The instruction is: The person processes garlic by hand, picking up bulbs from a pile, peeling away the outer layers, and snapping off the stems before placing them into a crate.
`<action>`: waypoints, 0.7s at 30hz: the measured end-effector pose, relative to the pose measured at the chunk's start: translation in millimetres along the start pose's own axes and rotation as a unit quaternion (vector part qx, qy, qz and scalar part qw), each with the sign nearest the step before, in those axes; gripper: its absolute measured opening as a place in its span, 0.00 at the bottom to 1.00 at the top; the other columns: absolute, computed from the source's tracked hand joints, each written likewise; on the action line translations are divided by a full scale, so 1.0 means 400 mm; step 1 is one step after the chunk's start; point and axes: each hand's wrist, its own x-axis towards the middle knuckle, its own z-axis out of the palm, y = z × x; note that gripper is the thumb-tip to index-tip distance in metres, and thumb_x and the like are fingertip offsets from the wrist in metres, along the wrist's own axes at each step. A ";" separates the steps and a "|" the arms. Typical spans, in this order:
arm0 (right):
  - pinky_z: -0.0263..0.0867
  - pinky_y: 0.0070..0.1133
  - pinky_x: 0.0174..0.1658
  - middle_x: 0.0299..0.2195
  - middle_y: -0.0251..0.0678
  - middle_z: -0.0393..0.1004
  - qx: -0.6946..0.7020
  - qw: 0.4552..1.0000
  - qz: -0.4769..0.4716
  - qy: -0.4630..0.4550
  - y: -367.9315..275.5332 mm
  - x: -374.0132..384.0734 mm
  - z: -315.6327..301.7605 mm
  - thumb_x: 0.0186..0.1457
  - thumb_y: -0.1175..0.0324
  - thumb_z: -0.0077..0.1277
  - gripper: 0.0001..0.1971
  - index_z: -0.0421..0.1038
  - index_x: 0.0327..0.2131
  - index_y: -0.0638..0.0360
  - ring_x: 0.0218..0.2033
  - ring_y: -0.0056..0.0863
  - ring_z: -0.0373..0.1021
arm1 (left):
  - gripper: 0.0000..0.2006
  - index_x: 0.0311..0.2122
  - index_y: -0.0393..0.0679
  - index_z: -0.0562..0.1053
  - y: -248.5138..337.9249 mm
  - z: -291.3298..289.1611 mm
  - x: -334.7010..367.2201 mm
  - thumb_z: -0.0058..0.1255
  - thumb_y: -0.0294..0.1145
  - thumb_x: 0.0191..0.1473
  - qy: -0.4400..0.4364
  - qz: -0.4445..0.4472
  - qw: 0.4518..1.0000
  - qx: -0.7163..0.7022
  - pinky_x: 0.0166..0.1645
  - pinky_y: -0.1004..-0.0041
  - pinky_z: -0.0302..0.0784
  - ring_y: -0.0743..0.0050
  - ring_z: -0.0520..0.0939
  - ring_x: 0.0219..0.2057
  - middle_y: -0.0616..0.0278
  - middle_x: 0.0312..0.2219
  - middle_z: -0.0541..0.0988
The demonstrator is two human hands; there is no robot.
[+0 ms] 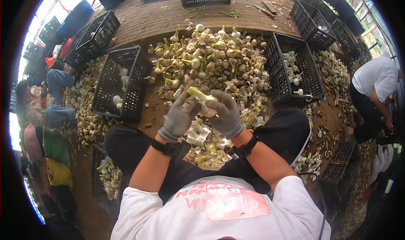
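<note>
Left hand (179, 118) and right hand (226, 114), both in grey gloves, are closed on one garlic bulb (206, 109): the right thumb and fingers grip its round body, while the left fingers pinch near the stalk (196, 93). It is held up between the hands, in front of the person's body, its long axis slanting from upper left to lower right, with the pale green stalk pointing away and to the left and the bulb end toward the right palm. Dark straps (249, 146) circle both wrists. Beneath the hands, between the knees, lies a pile of pale peelings (206, 149). On the person's white shirt (168, 219) are large red letters, upside down from this view, beside a pink panel (240, 204) with a pale line drawing. Beyond the hands spreads a broad heap of garlic (211, 56), flanked by a black left crate (142, 77) and a black right crate (292, 100), each holding some white bulbs. Farther right, a person in a white top (374, 77) bends forward.
</note>
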 end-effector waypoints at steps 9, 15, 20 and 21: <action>0.64 0.24 0.50 0.47 0.37 0.65 0.448 0.851 0.275 -0.017 -0.033 -0.004 0.011 0.38 0.76 0.64 0.34 0.60 0.51 0.57 0.48 0.30 0.65 | 0.19 0.50 0.36 0.65 -0.056 -0.051 0.003 0.37 0.14 0.52 0.042 0.209 0.938 0.273 0.48 0.79 0.69 0.80 0.72 0.44 0.63 0.41 0.73; 0.69 0.24 0.43 0.41 0.35 0.70 0.687 0.513 0.512 -0.051 0.002 0.031 -0.031 0.55 0.48 0.48 0.29 0.60 0.52 0.59 0.41 0.28 0.69 | 0.14 0.39 0.40 0.69 -0.078 -0.043 -0.021 0.43 0.13 0.46 0.026 0.307 0.838 0.451 0.42 0.77 0.72 0.72 0.77 0.37 0.59 0.33 0.75; 0.69 0.20 0.39 0.37 0.29 0.72 0.636 0.556 0.533 -0.055 0.051 -0.010 -0.008 0.57 0.46 0.45 0.26 0.65 0.48 0.58 0.36 0.18 0.69 | 0.14 0.38 0.43 0.69 -0.055 -0.016 -0.024 0.42 0.13 0.46 -0.142 0.350 0.720 0.583 0.44 0.74 0.72 0.72 0.76 0.37 0.60 0.33 0.75; 0.68 0.20 0.40 0.37 0.29 0.72 0.622 0.588 0.511 -0.084 0.045 0.004 -0.020 0.58 0.48 0.44 0.25 0.64 0.50 0.58 0.37 0.18 0.69 | 0.14 0.38 0.43 0.69 -0.064 -0.027 -0.023 0.40 0.12 0.46 -0.110 0.260 0.855 0.435 0.45 0.74 0.71 0.73 0.76 0.37 0.62 0.34 0.75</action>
